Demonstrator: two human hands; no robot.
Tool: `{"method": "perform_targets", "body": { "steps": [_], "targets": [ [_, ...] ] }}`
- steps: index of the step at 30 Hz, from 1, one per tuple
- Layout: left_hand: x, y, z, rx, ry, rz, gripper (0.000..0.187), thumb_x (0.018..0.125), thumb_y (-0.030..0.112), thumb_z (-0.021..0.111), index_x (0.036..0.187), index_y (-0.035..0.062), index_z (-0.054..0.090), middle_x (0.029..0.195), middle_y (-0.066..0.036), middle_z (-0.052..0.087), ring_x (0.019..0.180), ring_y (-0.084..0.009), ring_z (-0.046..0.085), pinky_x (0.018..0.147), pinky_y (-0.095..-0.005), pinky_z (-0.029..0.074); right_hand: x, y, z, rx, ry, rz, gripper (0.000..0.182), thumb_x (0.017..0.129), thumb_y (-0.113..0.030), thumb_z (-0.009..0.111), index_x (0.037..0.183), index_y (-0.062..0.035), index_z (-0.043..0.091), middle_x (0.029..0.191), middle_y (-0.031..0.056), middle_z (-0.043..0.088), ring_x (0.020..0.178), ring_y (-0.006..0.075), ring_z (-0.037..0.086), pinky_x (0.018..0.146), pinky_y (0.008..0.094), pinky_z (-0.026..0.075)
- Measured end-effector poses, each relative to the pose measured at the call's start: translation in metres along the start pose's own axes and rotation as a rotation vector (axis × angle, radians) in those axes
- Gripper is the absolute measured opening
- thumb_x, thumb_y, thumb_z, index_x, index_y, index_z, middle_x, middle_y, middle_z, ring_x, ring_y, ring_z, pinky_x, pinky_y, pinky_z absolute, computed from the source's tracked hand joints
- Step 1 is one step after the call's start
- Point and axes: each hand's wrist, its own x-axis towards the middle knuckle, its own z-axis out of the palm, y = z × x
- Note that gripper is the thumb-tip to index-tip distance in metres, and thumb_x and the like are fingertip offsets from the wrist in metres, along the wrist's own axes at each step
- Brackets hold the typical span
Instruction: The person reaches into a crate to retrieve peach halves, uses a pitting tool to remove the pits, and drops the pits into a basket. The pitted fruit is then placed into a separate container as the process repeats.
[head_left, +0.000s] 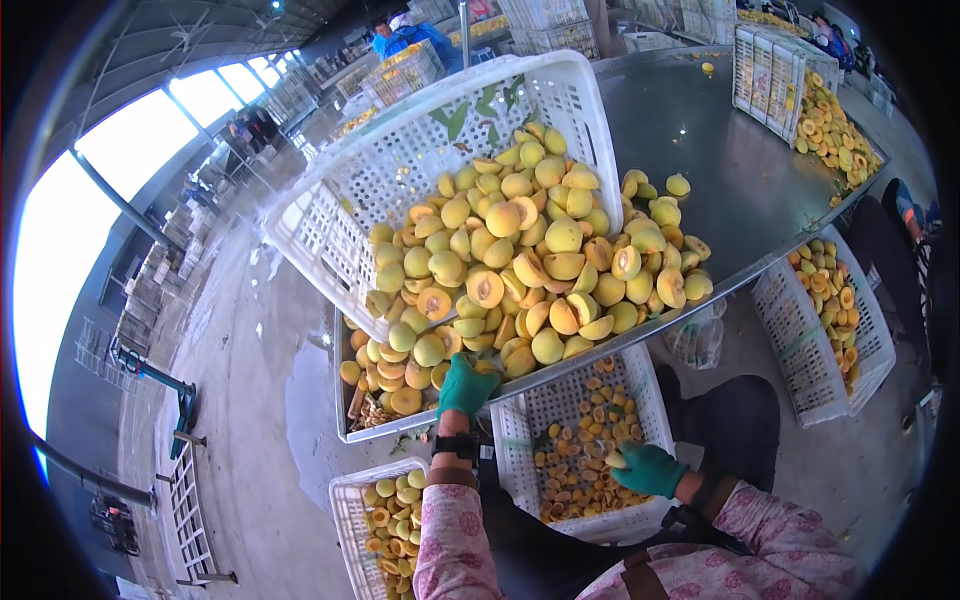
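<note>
A big heap of yellow peaches [530,260], some whole and some halved, spills from a tilted white crate [400,170] onto a metal table [720,180]. My left hand [465,385], in a green glove, lies palm-down on the peaches at the table's near edge. Its fingers curl in among the fruit, so its grip is hidden. My right hand [648,468], also gloved in green, holds a pale peach piece [614,459] over a white crate of peach halves [645,395] under the table edge.
A crate of peaches [350,510] stands on the floor at lower left, beside a tray of fruit [345,430] under the table. More crates [870,340] [765,70] are on the right. A person's leg [890,250] is at right; people in blue [400,35] work at the back.
</note>
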Motion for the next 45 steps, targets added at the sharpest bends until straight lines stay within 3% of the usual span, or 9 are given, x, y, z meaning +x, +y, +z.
{"method": "perform_targets", "body": {
  "steps": [3,4,9,14,19,31,40,42,45],
  "targets": [
    [0.005,-0.013,0.005,-0.443,0.267,0.125,0.049,0.068,0.022,0.067,0.106,-0.0004,0.047,0.094,-0.015,0.06,0.089,-0.0283,0.058,0.07,-0.035,0.049,-0.004,-0.027,-0.018,0.038,0.043,-0.04,0.038,0.08,-0.037,0.062,0.093,-0.003,0.051,0.075,0.0215,0.06,0.068,0.0392,0.06,0.059,0.046,0.047],
    [-0.006,-0.004,-0.002,-0.937,0.335,0.073,0.044,0.07,0.019,0.064,0.107,0.0009,0.049,0.09,-0.01,0.059,0.082,-0.0228,0.059,0.059,-0.0284,0.049,-0.008,-0.024,-0.017,0.008,0.076,-0.066,0.036,0.08,-0.034,0.064,0.091,-0.0025,0.052,0.076,0.0206,0.061,0.069,0.0381,0.061,0.059,0.043,0.048],
    [-0.108,0.031,-0.033,-1.881,-0.035,-0.229,0.036,0.082,0.035,0.056,0.103,0.0052,0.055,0.088,-0.014,0.061,0.063,-0.0206,0.06,0.041,-0.024,0.044,-0.01,-0.044,-0.04,0.195,0.212,-0.1,0.028,0.079,-0.023,0.067,0.088,-0.0017,0.051,0.075,0.0164,0.062,0.068,0.0349,0.062,0.057,0.0369,0.048],
    [-0.17,0.054,0.005,-1.925,-0.198,-0.124,0.054,0.09,0.053,0.037,0.109,0.0049,0.052,0.091,-0.013,0.06,0.065,-0.0213,0.06,0.048,-0.0261,0.048,-0.007,-0.099,-0.036,0.192,0.224,-0.217,0.024,0.08,-0.022,0.066,0.084,-0.0029,0.051,0.072,0.0136,0.061,0.066,0.0328,0.061,0.056,0.0372,0.047],
    [-0.202,0.08,0.011,-1.653,0.055,-0.003,0.053,0.092,0.05,0.038,0.116,0.0034,0.047,0.102,-0.011,0.056,0.095,-0.0221,0.056,0.084,-0.038,0.048,-0.012,-0.132,-0.034,0.143,0.171,-0.176,0.023,0.083,-0.029,0.06,0.081,-0.0067,0.056,0.075,0.0137,0.059,0.065,0.0349,0.058,0.058,0.0426,0.045],
    [-0.213,0.09,0.018,-1.607,0.168,0.006,0.045,0.094,0.043,0.037,0.111,0.0023,0.049,0.098,-0.01,0.057,0.088,-0.0202,0.058,0.079,-0.0332,0.049,-0.007,-0.131,-0.028,0.177,0.157,-0.149,0.029,0.085,-0.032,0.057,0.078,-0.0044,0.053,0.069,0.0163,0.058,0.063,0.0358,0.058,0.056,0.0439,0.043],
    [-0.204,0.093,0.03,-0.725,0.612,0.218,0.046,0.096,0.038,0.034,0.096,-0.0018,0.057,0.086,-0.008,0.058,0.074,-0.0136,0.055,0.069,-0.0257,0.046,0.002,-0.123,-0.034,0.328,-0.087,-0.177,0.028,0.089,-0.027,0.051,0.083,-0.0003,0.057,0.069,0.0145,0.059,0.059,0.0281,0.057,0.057,0.0393,0.043],
    [-0.196,0.078,0.034,-0.848,0.44,0.199,0.037,0.094,0.031,0.04,0.1,-0.0015,0.056,0.085,-0.007,0.058,0.074,-0.0156,0.057,0.069,-0.0289,0.047,0.009,-0.118,-0.04,0.275,-0.169,-0.173,0.027,0.089,-0.026,0.051,0.083,0.0,0.057,0.066,0.0113,0.059,0.059,0.0248,0.057,0.058,0.0379,0.043],
    [-0.2,0.083,0.039,-1.237,0.338,0.076,0.032,0.092,0.028,0.045,0.099,-0.0012,0.057,0.085,-0.007,0.06,0.072,-0.0149,0.057,0.066,-0.0293,0.047,0.004,-0.119,-0.038,0.785,-0.459,0.343,0.027,0.09,-0.028,0.053,0.083,-0.0013,0.055,0.063,0.0104,0.058,0.057,0.0203,0.059,0.054,0.035,0.044]
  ]
}}
